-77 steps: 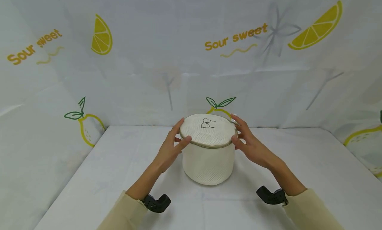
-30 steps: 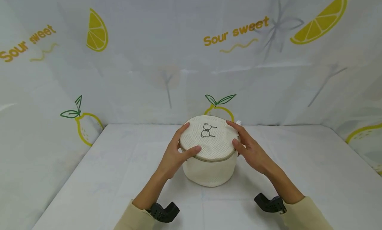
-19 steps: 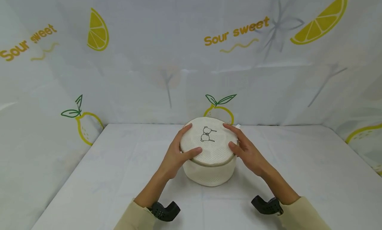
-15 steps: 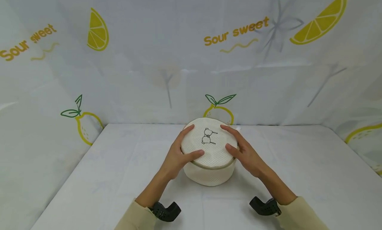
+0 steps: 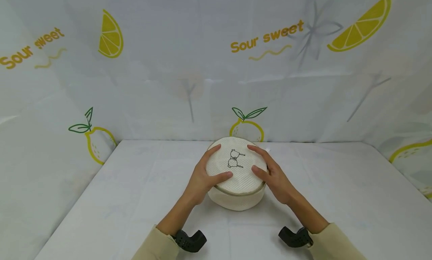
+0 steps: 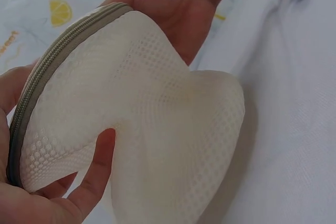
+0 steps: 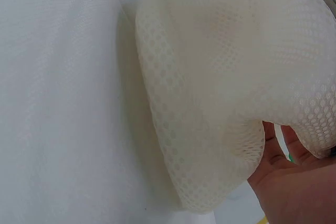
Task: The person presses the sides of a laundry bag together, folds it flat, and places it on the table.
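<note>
In the head view a cream mesh laundry bag (image 5: 241,183), round, with a zipped lid bearing a small black line drawing, stands on the white cloth. My left hand (image 5: 198,182) grips its left side, thumb over the lid and index finger along the upper edge. Across from it my right hand (image 5: 278,180) holds the right side the same way. The left wrist view shows the brown zipper (image 6: 44,77) round the rim and the mesh wall (image 6: 157,93) buckled in folds, a fingertip pressing into it. In the right wrist view, fingers (image 7: 270,148) lie under a crumpled fold.
A white cloth (image 5: 135,200) covers the table; a white sheet (image 5: 162,65) with lemon prints hangs behind it. Black wrist cameras (image 5: 191,241) sit on both forearms, below cream sleeves (image 5: 158,245).
The bag has sunk from a tall cylinder to a low one, its lid tilting more towards me. Both hands have moved down with it, their thumbs further in over the lid.
</note>
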{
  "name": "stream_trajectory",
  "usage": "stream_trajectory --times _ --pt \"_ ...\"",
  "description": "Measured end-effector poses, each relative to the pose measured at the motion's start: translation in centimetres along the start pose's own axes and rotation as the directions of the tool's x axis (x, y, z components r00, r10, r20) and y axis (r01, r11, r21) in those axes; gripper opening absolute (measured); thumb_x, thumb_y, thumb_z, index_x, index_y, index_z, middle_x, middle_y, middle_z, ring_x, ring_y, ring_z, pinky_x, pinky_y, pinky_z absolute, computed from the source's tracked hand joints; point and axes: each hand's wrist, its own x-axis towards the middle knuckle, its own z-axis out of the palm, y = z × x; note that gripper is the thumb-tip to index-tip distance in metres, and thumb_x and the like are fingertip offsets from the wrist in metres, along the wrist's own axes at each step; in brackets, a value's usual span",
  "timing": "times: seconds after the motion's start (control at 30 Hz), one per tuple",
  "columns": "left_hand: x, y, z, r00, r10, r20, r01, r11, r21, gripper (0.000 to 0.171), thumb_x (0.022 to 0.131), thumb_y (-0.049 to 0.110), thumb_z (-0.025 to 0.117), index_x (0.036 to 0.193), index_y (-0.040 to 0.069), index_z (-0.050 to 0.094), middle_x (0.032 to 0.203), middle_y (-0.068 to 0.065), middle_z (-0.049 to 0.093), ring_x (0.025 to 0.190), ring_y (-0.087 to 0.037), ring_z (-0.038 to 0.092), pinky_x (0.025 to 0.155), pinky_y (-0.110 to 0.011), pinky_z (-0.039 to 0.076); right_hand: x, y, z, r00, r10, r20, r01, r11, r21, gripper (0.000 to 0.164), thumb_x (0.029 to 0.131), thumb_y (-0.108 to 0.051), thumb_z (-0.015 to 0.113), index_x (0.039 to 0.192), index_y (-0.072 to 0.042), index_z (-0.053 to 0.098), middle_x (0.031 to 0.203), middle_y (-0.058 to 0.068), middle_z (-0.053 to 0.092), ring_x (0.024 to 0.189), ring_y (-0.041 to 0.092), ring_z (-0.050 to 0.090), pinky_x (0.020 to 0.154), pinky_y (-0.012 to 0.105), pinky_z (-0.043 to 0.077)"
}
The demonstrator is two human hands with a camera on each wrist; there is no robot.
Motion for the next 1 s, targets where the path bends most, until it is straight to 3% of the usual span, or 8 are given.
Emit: stream_trajectory --times 0.13,0.23,0.4,0.63,1.0 --pt "0.0 -0.2 0.2 0.999 -0.02 -0.027 0.019 1.0 -0.021 0.082 0.074 0.022 0.084 0.143 0.031 0.043 0.15 0.001 0.032 0.134 -0.021 0.033 0.108 -0.045 0.027 0.0 0.3 0.4 1.0 0.021 -0.005 -0.021 0.999 0.025 0.053 0.099 -0.021 0.05 0.147 -0.033 0.034 0.155 -0.005 0.02 0.14 0.02 0.02 0.107 0.048 0.024" --pt "0.0 -0.4 0.3 0.999 -0.029 -0.044 0.028 0.999 -0.037 0.08 0.073 0.019 0.085 0.142 0.03 0.045 0.151 0.001 0.032 0.134 -0.021 0.032 0.108 -0.045 0.026 -0.1 0.3 0.6 0.999 0.041 -0.016 -0.04 0.998 0.051 0.05 0.099 -0.022 0.05 0.146 -0.032 0.036 0.154 -0.004 0.021 0.139 0.021 0.022 0.105 0.035 0.029" --pt "0.1 -0.9 0.5 0.998 -0.041 -0.053 0.037 0.997 -0.064 0.078 0.074 0.018 0.084 0.141 0.031 0.047 0.151 0.001 0.032 0.135 -0.021 0.03 0.109 -0.045 0.025 0.0 0.6 1.1 0.999 0.038 -0.009 -0.035 0.979 0.199 0.048 0.1 -0.018 0.049 0.146 -0.022 0.038 0.154 0.0 0.02 0.139 0.023 0.021 0.1 0.02 0.034" --pt "0.1 -1.6 0.7 0.997 -0.062 -0.053 0.057 0.994 -0.09 0.076 0.075 0.019 0.084 0.14 0.03 0.047 0.15 0.002 0.032 0.135 -0.021 0.032 0.109 -0.043 0.025 0.0 0.9 1.6 1.0 0.029 0.008 -0.03 0.93 0.366 0.049 0.1 -0.014 0.047 0.148 -0.012 0.034 0.156 0.004 0.015 0.14 0.026 0.016 0.099 0.022 0.038" --pt "0.0 -2.7 1.2 0.997 -0.063 -0.034 0.059 0.993 -0.106 0.071 0.077 0.021 0.082 0.139 0.031 0.048 0.149 0.002 0.034 0.135 -0.021 0.032 0.109 -0.043 0.025 -0.1 1.4 1.9 0.998 0.052 -0.023 -0.042 0.944 0.327 0.05 0.101 -0.016 0.046 0.149 -0.016 0.032 0.154 0.003 0.019 0.137 0.026 0.021 0.098 0.021 0.038"
